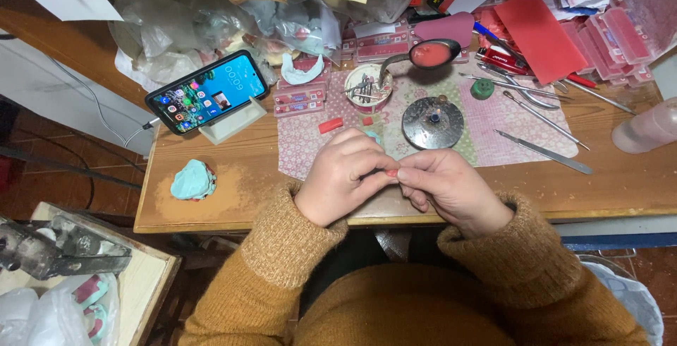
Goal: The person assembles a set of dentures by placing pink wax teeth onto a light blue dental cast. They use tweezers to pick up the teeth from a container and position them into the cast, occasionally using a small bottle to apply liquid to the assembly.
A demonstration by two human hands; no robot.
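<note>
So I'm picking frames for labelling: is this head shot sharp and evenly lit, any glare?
Head view: the hands, left hand and right hand, and the red piece pinched between them are fairly sharp; the phone screen glows bright; the floor at left falls dark; edges bend slightly.

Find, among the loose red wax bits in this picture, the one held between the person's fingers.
It is the small red piece pinched between the left hand and right hand; the other two lie on the patterned cloth.

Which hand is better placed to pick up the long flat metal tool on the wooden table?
Probably the right hand: the flat metal tool lies on its side, while the left hand is farther away.
</note>
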